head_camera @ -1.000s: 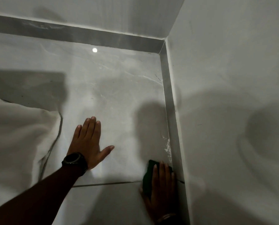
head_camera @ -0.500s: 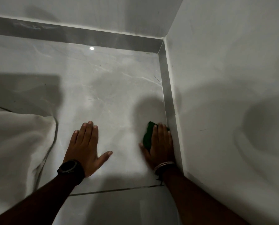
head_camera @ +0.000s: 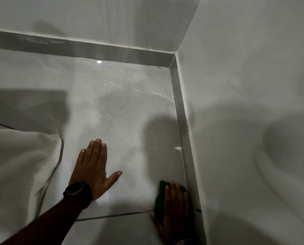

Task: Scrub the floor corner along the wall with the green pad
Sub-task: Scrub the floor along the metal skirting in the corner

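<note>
The green pad (head_camera: 159,202) lies flat on the grey marble floor (head_camera: 115,110), right against the skirting (head_camera: 183,124) of the right wall. My right hand (head_camera: 174,214) presses down on it with fingers flat, covering most of it; only its left and top edges show. A white smear (head_camera: 178,148) sits on the floor by the skirting, ahead of the pad. My left hand (head_camera: 92,167), with a black watch on its wrist, rests palm down on the floor to the left, fingers spread, holding nothing.
The right wall (head_camera: 245,121) and the back wall (head_camera: 94,18) meet at the corner (head_camera: 173,58) far ahead. White cloth (head_camera: 20,165) is bunched on the floor at the left. A dark grout line (head_camera: 112,216) crosses the floor just behind my hands.
My right hand slid the pad back toward me along the right skirting, after pushing it forward half a second ago. The white smear is uncovered again. My left hand stayed planted.
</note>
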